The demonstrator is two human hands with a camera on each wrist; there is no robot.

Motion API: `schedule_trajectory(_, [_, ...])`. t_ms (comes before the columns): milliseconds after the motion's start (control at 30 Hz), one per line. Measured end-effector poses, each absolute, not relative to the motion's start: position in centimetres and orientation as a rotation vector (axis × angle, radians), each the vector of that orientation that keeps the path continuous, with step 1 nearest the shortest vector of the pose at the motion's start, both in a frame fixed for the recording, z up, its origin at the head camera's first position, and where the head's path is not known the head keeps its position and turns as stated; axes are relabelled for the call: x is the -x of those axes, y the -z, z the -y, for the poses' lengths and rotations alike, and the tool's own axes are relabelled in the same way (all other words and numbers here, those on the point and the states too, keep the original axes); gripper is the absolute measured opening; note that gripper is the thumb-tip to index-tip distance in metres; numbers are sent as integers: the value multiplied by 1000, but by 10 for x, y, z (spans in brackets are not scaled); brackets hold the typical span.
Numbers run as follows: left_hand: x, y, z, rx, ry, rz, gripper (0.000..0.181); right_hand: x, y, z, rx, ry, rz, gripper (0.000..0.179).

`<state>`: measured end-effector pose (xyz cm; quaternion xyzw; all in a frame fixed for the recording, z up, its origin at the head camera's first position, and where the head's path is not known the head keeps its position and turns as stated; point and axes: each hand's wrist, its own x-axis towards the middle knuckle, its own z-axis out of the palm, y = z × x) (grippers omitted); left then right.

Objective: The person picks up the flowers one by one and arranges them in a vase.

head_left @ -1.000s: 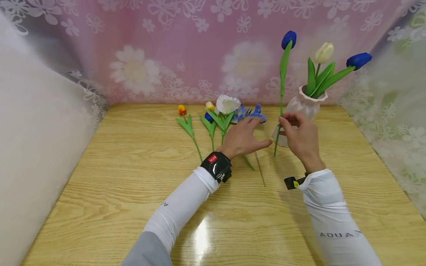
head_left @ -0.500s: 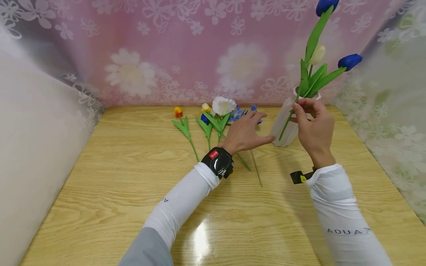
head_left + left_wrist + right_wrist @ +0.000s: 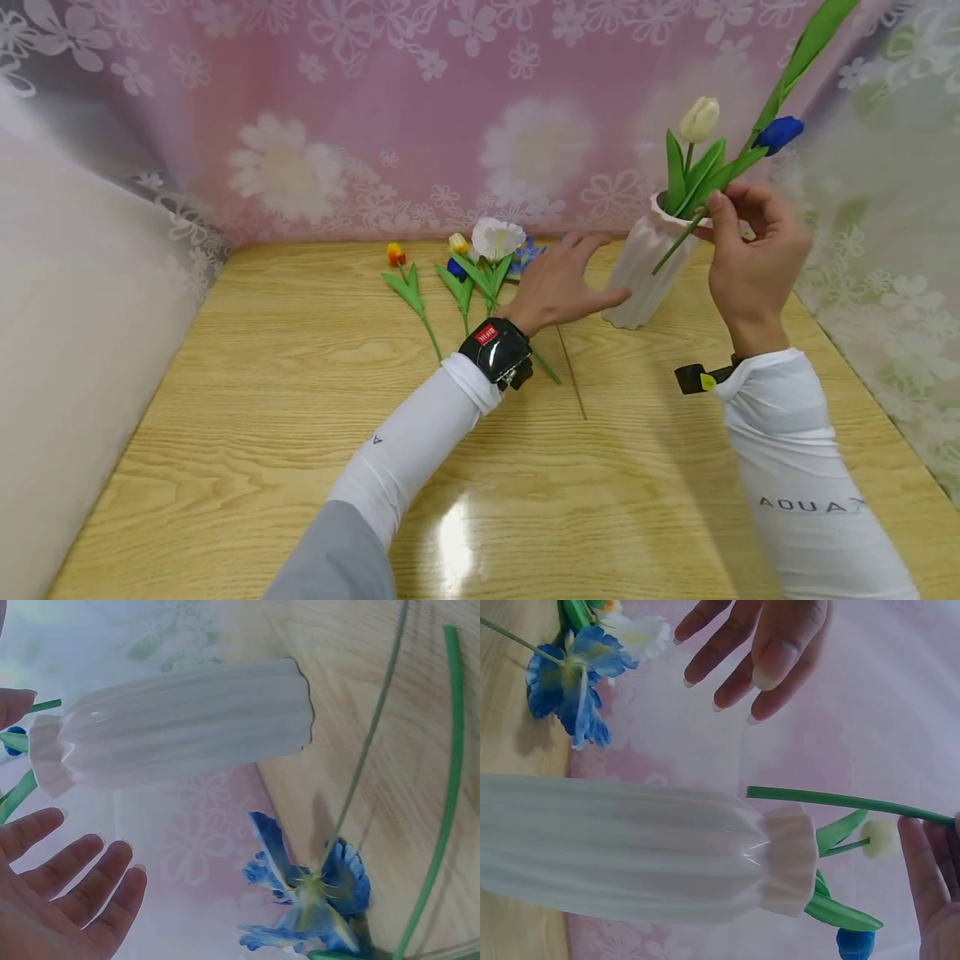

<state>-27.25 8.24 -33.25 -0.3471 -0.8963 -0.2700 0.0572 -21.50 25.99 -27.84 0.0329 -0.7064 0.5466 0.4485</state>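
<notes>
My right hand [image 3: 761, 258] pinches the green stem of a tulip [image 3: 678, 248] between thumb and fingers. Its leaf slants up to the right, and its head lies beyond the top of the head view. In the right wrist view the cut end of this stem [image 3: 817, 800] is beside the neck of a white fluted vase [image 3: 630, 847]. Inside the vase stand a cream tulip [image 3: 700, 119] and a blue tulip [image 3: 780, 135], both with green leaves. My left hand [image 3: 555, 283], fingers spread and holding nothing, hovers left of the vase, thumb toward its side.
Left of the vase, flowers lie on the wooden table [image 3: 300, 375]: an orange tulip [image 3: 396, 254], a yellow-white tulip [image 3: 458, 243], a dark blue one [image 3: 456, 268], a white bloom [image 3: 498, 239] and a blue iris-like flower [image 3: 311, 892]. A pink floral curtain [image 3: 420, 133] hangs behind.
My right hand has risen and shifted right with the blue tulip, bringing the stem's lower end up near the vase neck. The tulip's head has left the view. My left hand stays almost in place.
</notes>
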Motion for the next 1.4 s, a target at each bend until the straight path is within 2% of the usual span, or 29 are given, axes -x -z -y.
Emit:
schedule_trajectory(367, [275, 323, -85, 1040, 785, 2721, 75, 221, 266, -269, -171, -1324, 1520, 12])
schedule_trajectory(833, [277, 314, -88, 1036, 757, 2706, 77, 224, 243, -276, -44, -1354, 1350, 8])
schedule_trajectory(1400, [279, 313, -87, 1038, 766, 2675, 75, 237, 247, -280, -36, -1374, 1391, 8])
